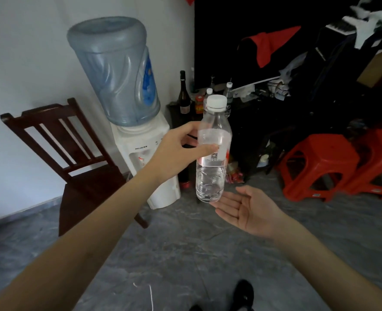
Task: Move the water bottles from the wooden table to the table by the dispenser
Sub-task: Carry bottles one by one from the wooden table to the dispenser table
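My left hand (174,149) reaches forward with the arm nearly straight, and its fingers (208,150) grasp the water bottle (212,153) around its middle, thumb on the near side, the other fingers mostly hidden behind the clear plastic. The bottle stands upright in the air, white cap (217,102) on top, water filling the lower part. My right hand (250,209) lies palm up just under and beside the bottle's base, fingers released and spread; whether the fingertips touch the bottom I cannot tell.

The bottle's label is white with a red edge and a small printed square like a code; the print is too small to read. On the white dispenser (140,151) a grey brand word reads roughly "MELING". Its big blue jug (116,72) carries a blue label whose writing I cannot make out.

Beyond the bottle, the dark counter (172,108) by the dispenser carries a dark glass wine bottle (184,95), a small red-labelled jar (199,105) and two more white-capped water bottles (228,95), one largely hidden behind the one I hold. A dark wooden chair (73,153) stands left of the dispenser, red plastic stools (320,164) to the right. The heap of dark cloth and clutter beyond them is hard to sort out. My dark shoe (241,292) is cut off at the bottom edge.
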A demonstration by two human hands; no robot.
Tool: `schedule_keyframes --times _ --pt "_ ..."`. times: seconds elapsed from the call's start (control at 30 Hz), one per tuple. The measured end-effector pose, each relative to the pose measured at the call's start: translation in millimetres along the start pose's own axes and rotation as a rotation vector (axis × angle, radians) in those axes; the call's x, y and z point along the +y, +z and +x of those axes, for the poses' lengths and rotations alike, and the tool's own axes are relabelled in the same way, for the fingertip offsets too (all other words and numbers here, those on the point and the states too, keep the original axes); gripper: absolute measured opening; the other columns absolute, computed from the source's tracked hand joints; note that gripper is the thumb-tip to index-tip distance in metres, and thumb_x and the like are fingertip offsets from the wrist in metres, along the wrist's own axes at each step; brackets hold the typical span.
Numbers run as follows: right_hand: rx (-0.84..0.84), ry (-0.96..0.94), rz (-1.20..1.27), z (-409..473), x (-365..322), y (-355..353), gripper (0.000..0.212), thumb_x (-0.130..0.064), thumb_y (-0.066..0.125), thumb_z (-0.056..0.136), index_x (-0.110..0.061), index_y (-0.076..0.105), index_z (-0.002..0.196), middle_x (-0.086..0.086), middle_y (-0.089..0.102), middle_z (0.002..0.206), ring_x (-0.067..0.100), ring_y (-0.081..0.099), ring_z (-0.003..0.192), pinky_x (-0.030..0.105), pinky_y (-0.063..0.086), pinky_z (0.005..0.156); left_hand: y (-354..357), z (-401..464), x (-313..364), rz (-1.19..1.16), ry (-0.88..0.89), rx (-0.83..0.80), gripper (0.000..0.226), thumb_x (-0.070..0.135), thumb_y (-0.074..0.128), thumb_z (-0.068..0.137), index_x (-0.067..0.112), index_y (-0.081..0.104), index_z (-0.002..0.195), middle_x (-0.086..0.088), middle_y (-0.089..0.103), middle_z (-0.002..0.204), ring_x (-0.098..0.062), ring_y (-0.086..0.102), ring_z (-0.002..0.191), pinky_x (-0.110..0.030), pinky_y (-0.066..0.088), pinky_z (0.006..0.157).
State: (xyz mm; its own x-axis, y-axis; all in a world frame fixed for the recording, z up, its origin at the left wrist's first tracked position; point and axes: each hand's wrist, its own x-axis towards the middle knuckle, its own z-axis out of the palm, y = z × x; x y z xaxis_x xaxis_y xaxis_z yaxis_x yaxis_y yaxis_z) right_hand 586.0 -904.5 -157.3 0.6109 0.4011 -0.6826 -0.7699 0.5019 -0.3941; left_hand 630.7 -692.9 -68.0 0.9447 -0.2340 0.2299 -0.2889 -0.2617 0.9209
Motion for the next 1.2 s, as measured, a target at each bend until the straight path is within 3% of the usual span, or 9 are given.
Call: schedule_keyframes --times 0.17,0.3,0.43,0.67,0.83,1.03,1.13,1.2 --pt "-0.002 0.025 -0.010 31.6 -52.1 -18.0 0.046 -0.027 0.037 0.102 0.009 0.061 0.117 0.026 0.070 0.116 0.035 0.073 0.097 0.045 0.062 0.077 22.0 54.2 -15.7 0.002 -0.020 -0.013 0.039 0.043 0.078 0.073 0.040 0.068 0.111 0.015 0.077 0.101 -0.004 0.071 0.096 -0.014 0.051 0.083" --pt "-0.021 0.042 -0.037 56.5 -110.0 -32.4 0.047 -0.027 0.038 0.101 0.010 0.062 0.116 0.026 0.070 0.116 0.035 0.073 0.097 0.047 0.062 0.075 37.6 105.9 -27.5 0.005 -0.042 0.010 0.047 0.043 0.080 0.074 0.033 0.070 0.118 0.000 0.077 0.111 -0.020 0.073 0.105 -0.030 0.056 0.094" --pt "-0.034 0.064 -0.055 76.4 -174.1 -40.2 0.044 -0.024 0.040 0.100 0.011 0.064 0.110 0.028 0.070 0.113 0.037 0.073 0.096 0.047 0.062 0.074 54.1 159.7 -30.7 0.011 -0.067 0.046 0.049 0.041 0.081 0.075 0.031 0.069 0.122 -0.001 0.076 0.113 -0.023 0.072 0.108 -0.043 0.056 0.101" --pt "-0.076 0.155 -0.153 121.4 -257.9 -57.7 0.046 -0.027 0.037 0.102 0.009 0.063 0.117 0.026 0.069 0.118 0.035 0.071 0.103 0.045 0.062 0.077 73.9 217.5 -48.1 0.044 -0.132 0.177 0.050 0.038 0.082 0.076 0.026 0.070 0.123 0.002 0.077 0.112 -0.021 0.072 0.107 -0.042 0.057 0.098" --pt "-0.090 0.222 -0.221 159.1 -282.2 -43.7 0.048 -0.030 0.036 0.103 0.007 0.062 0.118 0.024 0.071 0.115 0.034 0.073 0.099 0.043 0.060 0.078 61.2 236.8 -59.2 0.078 -0.206 0.254 0.039 0.020 0.083 0.081 0.024 0.070 0.118 0.004 0.078 0.106 -0.009 0.074 0.098 -0.017 0.054 0.083" --pt "-0.090 0.253 -0.290 204.4 -307.4 -11.6 0.049 -0.031 0.036 0.104 0.008 0.062 0.116 0.026 0.071 0.113 0.036 0.069 0.105 0.043 0.055 0.086 40.8 261.0 -79.1 0.192 -0.238 0.331 0.051 0.028 0.082 0.078 0.015 0.069 0.125 -0.003 0.077 0.109 -0.016 0.073 0.101 -0.029 0.057 0.092" --pt "-0.093 0.266 -0.325 227.0 -319.0 -1.1 0.049 -0.032 0.036 0.104 0.008 0.062 0.117 0.026 0.071 0.113 0.035 0.068 0.106 0.043 0.055 0.085 31.0 273.1 -91.8 0.222 -0.256 0.351 0.055 0.033 0.084 0.076 0.017 0.068 0.126 0.000 0.077 0.110 -0.014 0.073 0.102 -0.027 0.056 0.092" --pt "-0.095 0.273 -0.336 243.5 -328.7 6.3 0.049 -0.032 0.035 0.104 0.008 0.062 0.116 0.025 0.071 0.112 0.035 0.070 0.103 0.043 0.055 0.084 20.7 283.6 -101.6 0.240 -0.273 0.363 0.051 0.026 0.087 0.079 0.017 0.068 0.126 0.002 0.077 0.109 -0.011 0.072 0.100 -0.021 0.055 0.089"
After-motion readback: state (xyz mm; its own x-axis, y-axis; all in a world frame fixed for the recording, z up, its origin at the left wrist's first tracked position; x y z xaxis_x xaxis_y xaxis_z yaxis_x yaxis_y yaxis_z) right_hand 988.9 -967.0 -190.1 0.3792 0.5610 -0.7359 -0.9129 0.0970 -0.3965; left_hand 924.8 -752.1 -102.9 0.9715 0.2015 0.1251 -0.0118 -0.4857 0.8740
